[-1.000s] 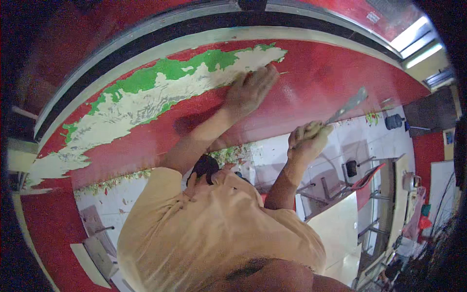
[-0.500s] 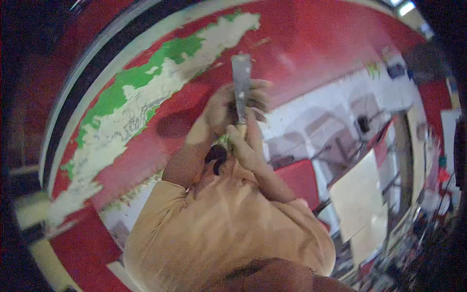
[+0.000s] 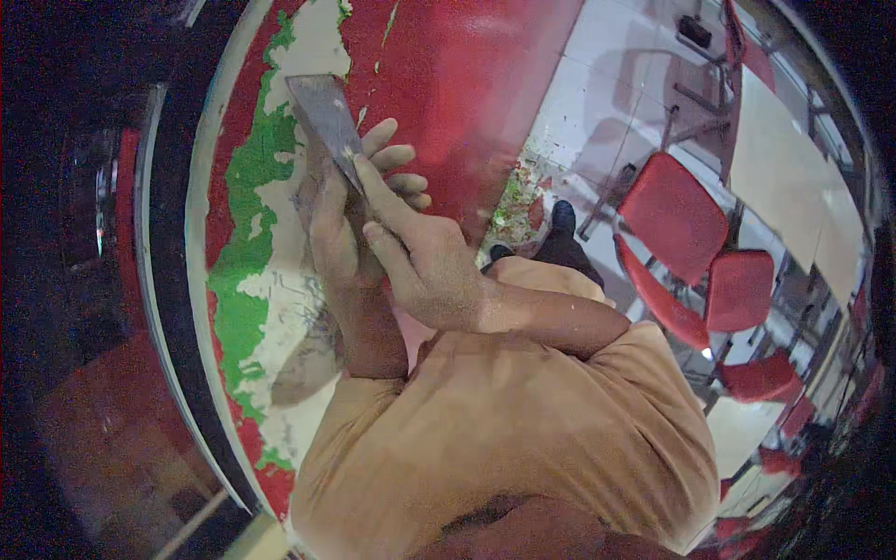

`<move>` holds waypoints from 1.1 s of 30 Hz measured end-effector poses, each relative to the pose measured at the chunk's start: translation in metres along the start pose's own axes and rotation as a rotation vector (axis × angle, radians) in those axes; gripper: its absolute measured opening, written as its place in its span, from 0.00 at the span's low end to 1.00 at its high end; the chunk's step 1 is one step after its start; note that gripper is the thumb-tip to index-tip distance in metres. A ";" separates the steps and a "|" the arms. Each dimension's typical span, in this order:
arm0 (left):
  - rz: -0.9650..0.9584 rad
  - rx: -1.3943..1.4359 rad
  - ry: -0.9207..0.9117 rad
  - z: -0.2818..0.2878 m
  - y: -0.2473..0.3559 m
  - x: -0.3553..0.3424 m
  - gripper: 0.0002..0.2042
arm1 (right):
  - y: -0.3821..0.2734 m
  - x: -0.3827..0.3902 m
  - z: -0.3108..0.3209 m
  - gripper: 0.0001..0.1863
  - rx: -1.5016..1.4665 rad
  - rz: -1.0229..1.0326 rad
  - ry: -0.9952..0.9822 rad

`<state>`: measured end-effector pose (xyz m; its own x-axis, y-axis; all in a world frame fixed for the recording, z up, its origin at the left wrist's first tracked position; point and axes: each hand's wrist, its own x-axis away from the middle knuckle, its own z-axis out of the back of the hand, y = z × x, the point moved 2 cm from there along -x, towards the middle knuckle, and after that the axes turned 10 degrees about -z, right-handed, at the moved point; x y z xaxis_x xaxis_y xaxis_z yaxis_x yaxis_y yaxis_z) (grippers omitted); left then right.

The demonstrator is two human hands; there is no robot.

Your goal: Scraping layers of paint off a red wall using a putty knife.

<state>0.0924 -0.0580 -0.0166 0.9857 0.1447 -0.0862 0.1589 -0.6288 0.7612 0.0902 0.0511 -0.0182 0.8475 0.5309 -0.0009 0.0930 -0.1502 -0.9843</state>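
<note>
I see red wall, green-white patch | red chairs, pale floor | right fingers clamped on scraper | left fingers apart

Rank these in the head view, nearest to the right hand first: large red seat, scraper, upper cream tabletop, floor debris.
1. Scraper: in the right hand.
2. Floor debris: right of the hand.
3. Large red seat: farther right.
4. Upper cream tabletop: beyond that seat.
</note>
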 end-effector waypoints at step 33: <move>-0.239 -0.725 0.265 -0.016 0.016 -0.023 0.23 | 0.007 -0.026 0.000 0.25 0.266 0.059 0.193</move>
<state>0.0711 -0.0588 0.0082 0.8694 0.4458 -0.2130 0.1981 0.0804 0.9769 0.0691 0.0360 -0.0251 0.9330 0.3561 -0.0509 -0.0772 0.0602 -0.9952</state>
